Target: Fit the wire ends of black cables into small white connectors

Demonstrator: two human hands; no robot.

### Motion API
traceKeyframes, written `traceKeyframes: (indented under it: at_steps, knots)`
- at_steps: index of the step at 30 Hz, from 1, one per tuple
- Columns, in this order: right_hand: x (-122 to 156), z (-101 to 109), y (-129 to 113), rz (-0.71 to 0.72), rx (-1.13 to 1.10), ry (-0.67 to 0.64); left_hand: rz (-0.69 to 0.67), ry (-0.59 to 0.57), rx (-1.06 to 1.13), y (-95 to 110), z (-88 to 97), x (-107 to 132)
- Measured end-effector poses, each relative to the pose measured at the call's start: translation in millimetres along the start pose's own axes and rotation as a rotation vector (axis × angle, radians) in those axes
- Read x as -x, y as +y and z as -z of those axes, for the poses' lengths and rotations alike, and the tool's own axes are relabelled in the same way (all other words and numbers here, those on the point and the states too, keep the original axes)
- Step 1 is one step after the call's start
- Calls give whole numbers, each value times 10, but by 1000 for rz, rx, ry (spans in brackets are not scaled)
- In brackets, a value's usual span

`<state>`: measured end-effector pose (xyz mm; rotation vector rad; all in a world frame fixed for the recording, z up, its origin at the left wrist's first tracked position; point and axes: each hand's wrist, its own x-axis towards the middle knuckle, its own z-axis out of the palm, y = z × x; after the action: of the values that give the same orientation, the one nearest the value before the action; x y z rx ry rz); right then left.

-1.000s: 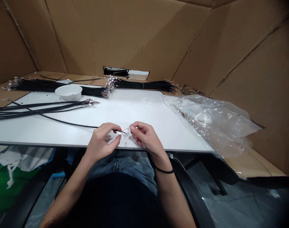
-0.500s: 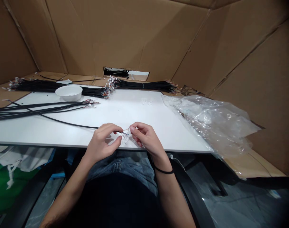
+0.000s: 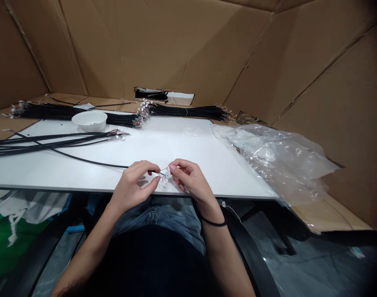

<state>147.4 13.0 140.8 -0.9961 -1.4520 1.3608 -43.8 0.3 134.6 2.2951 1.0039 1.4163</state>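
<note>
My left hand (image 3: 133,184) pinches the end of a thin black cable (image 3: 83,159) that runs left across the white table (image 3: 163,148). Fine coloured wires fan out of that cable end toward my right hand (image 3: 188,178). My right hand pinches a small clear connector (image 3: 167,170) at the wire tips. Both hands rest at the table's near edge, almost touching each other.
A white bowl (image 3: 89,120) and bundles of black cables (image 3: 52,140) lie at the left and back. A few small clear connectors (image 3: 191,132) sit mid-table. A crumpled clear plastic bag (image 3: 278,159) covers the right side. Cardboard walls (image 3: 188,45) enclose the table.
Hardly anything moved. My fingers shifted slightly at the wire tips; the cable and the table items stayed put.
</note>
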Motion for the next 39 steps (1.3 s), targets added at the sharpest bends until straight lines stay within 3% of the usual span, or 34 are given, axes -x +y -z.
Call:
traceKeyframes:
  at_steps: [4, 9, 15, 39]
  knots:
    - [19, 9, -4, 32, -45, 36, 8, 16, 12, 7, 7, 4]
    - [72, 26, 6, 286, 31, -1, 35, 33, 6, 12, 6, -4]
    - [107, -7, 25, 464, 190, -14, 38, 34, -3, 0, -10, -13]
    - [91, -36, 34, 442, 271, 28, 0, -43, 40, -1, 8, -19]
